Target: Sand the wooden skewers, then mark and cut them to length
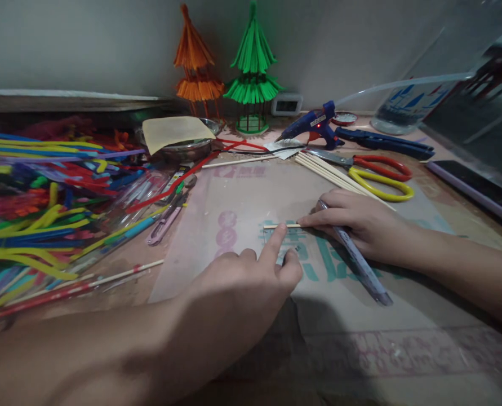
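My left hand (251, 282) presses its index fingertip down on a short, pale wooden stick (271, 226), its other fingers curled. Under that finger, beside the stick, shows the edge of a flat, clear piece (282, 256), perhaps a ruler; the hand hides most of it. My right hand (352, 223) has a purple-grey pen (360, 265) gripped between thumb and fingers, slanting toward me. Its index fingertip touches the stick's right end. Both hands rest on a translucent printed plastic sheet (242, 192).
Colourful pipe cleaners (31, 214) heap at left. Behind stand orange (198, 84) and green (254, 79) pagoda-like models, a blue glue gun (314, 124) and a metal bowl (183, 149). Scissors (381, 175), pale sticks (331, 172), a phone (474, 192) and a clear container (411, 101) are at right.
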Action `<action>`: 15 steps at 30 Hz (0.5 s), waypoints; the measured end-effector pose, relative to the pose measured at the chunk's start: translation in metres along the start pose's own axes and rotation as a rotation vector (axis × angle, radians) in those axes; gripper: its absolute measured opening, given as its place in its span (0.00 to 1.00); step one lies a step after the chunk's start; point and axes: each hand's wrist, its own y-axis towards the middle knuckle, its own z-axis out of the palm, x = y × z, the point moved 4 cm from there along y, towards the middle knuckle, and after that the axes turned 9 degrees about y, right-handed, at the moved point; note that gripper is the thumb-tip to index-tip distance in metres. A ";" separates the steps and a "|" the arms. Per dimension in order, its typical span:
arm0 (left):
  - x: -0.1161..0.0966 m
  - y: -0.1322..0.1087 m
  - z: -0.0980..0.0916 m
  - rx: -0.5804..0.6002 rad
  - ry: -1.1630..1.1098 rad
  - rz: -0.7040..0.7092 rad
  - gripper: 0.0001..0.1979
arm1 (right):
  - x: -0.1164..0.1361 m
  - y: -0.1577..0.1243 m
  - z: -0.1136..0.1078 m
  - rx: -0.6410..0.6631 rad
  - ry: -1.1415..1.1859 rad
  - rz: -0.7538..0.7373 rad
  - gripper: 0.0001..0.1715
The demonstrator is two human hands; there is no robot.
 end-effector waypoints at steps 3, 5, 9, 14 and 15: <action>0.000 -0.001 0.000 -0.031 0.024 -0.003 0.29 | 0.000 0.000 0.000 -0.003 0.001 -0.001 0.15; -0.001 -0.002 0.000 -0.048 0.041 0.002 0.29 | 0.000 0.000 0.001 -0.001 -0.001 0.003 0.15; -0.001 -0.002 0.001 -0.071 0.046 0.001 0.28 | 0.000 0.000 0.001 0.006 -0.008 0.018 0.16; -0.001 -0.001 -0.001 -0.060 0.033 0.018 0.28 | 0.001 0.000 0.000 0.008 -0.007 0.022 0.16; -0.001 -0.001 -0.001 -0.058 0.036 0.018 0.28 | 0.001 0.000 0.000 0.007 -0.006 0.026 0.16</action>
